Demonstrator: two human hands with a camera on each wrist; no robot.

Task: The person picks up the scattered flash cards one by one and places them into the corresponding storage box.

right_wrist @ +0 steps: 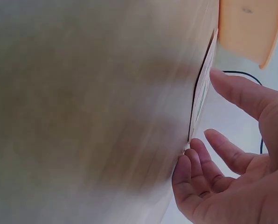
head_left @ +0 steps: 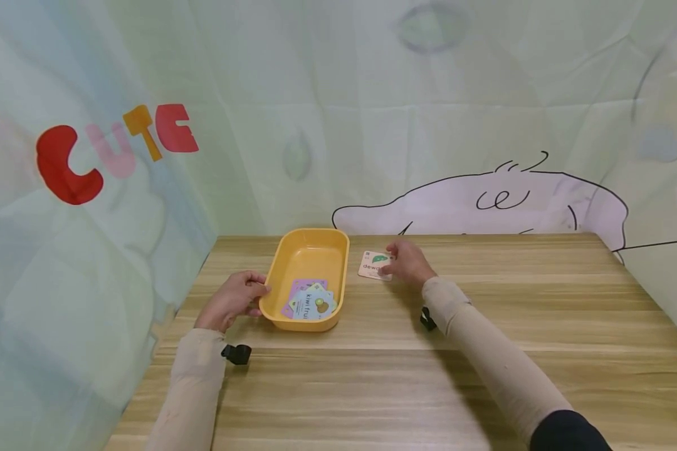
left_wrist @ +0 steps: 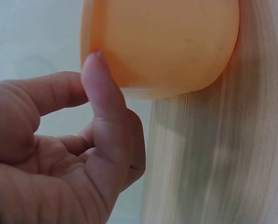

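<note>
A yellow plastic tray (head_left: 279, 263) stands on the wooden table, its near left rim pinched between the thumb and forefinger of my left hand (head_left: 234, 300). The left wrist view shows this hand (left_wrist: 97, 121) at the tray's corner (left_wrist: 171, 51). Inside the tray lie several picture cards, a kiwi fruit card (head_left: 310, 303) on top. Right of the tray, a pale card (head_left: 369, 264) with a green picture lies flat. My right hand (head_left: 410, 263) reaches over its right side, thumb tip at its face and fingers spread apart near the edge in the right wrist view (right_wrist: 223, 163).
A printed fabric backdrop (head_left: 293, 125) rises behind the table's far edge and along its left side. The wooden tabletop (head_left: 338, 388) extends toward me and to the right. Black wrist mounts (head_left: 237, 354) sit under both forearms.
</note>
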